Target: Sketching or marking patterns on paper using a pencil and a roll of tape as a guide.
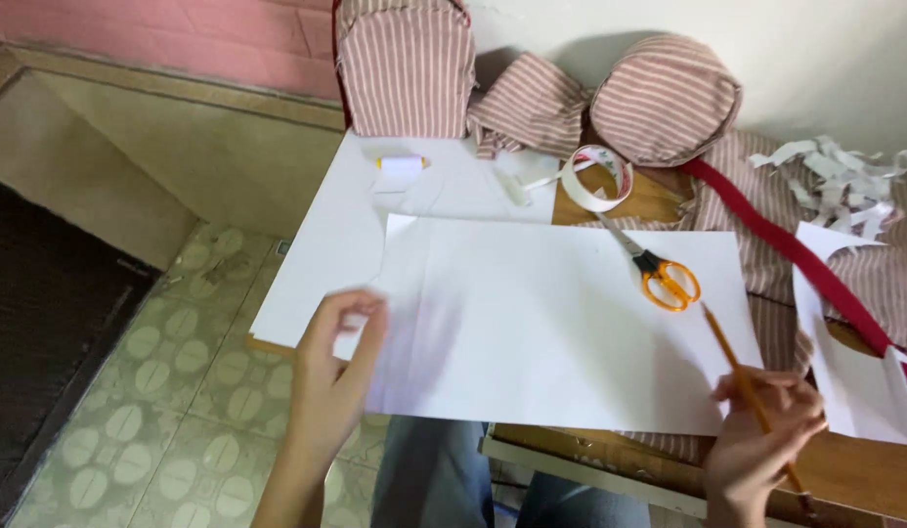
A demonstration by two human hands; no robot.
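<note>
A large white sheet of paper [561, 323] lies across the wooden table [864, 469]. My left hand [336, 367] rests at the sheet's near left corner, fingers bent over its edge and blurred. My right hand [761, 440] grips a yellow pencil [732, 357] at the sheet's near right corner, with the tip pointing up toward the orange-handled scissors [664, 274], which lie shut on the sheet's far right part.
A second white sheet [326, 254] lies underneath at left. At the back stand striped fabric pieces [405, 68], a white thread spool [400, 166], a tape roll [598, 176], a red strap [796, 254] and paper scraps [835, 176]. Tiled floor [160, 391] lies left.
</note>
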